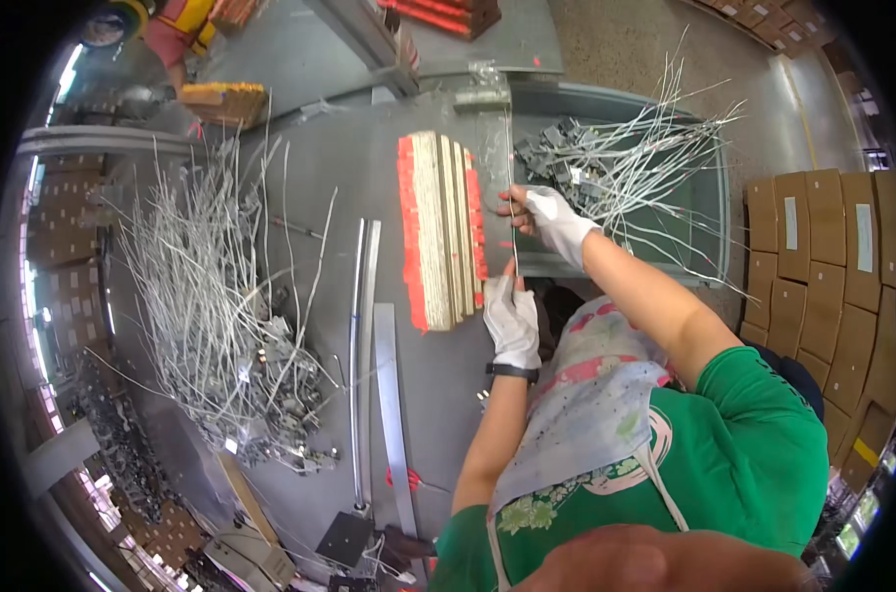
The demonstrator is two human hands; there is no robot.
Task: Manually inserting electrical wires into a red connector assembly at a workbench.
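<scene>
Flat brown cardboard boxes (827,266) stand stacked in rows at the right edge, two bearing tall white rectangular labels (791,223). More brown cartons (58,232) line shelves along the left rim.

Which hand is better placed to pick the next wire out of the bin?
Right. The right hand is beside the bin, though it seems to pinch a wire; the left hand is at the slat stack.
</scene>
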